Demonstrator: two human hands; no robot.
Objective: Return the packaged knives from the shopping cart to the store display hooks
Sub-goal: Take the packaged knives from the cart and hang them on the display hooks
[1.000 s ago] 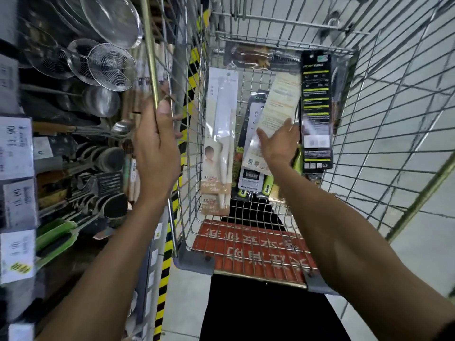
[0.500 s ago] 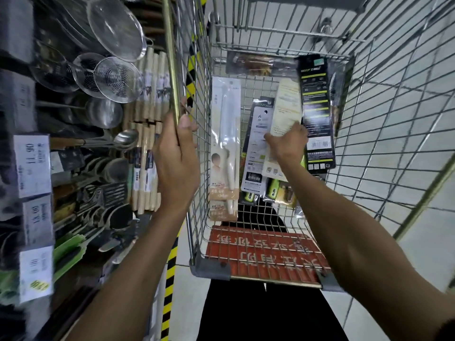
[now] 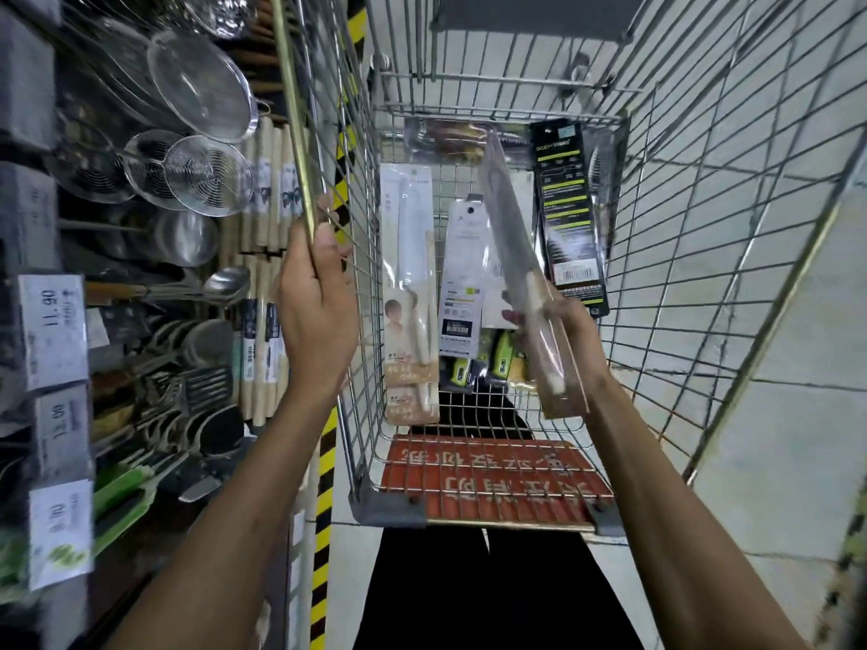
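Dim, flat indoor light with a cool cast; the pale floor [image 3: 774, 462] reads brightest. Wide-angle bending curves the cart [image 3: 703, 227] wires outward. Left-edge price tags [image 3: 51, 330] smear with blur.

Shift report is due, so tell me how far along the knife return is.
Done: no knife shows back on a hook in this view. In hand: the right hand grips a clear-packed wooden-handled knife, tilted over the other packs; the left hand holds the cart by its rim. Left: at least the white pack, the grey-white pack, the black pack and the green-handled ones sit in the cart.
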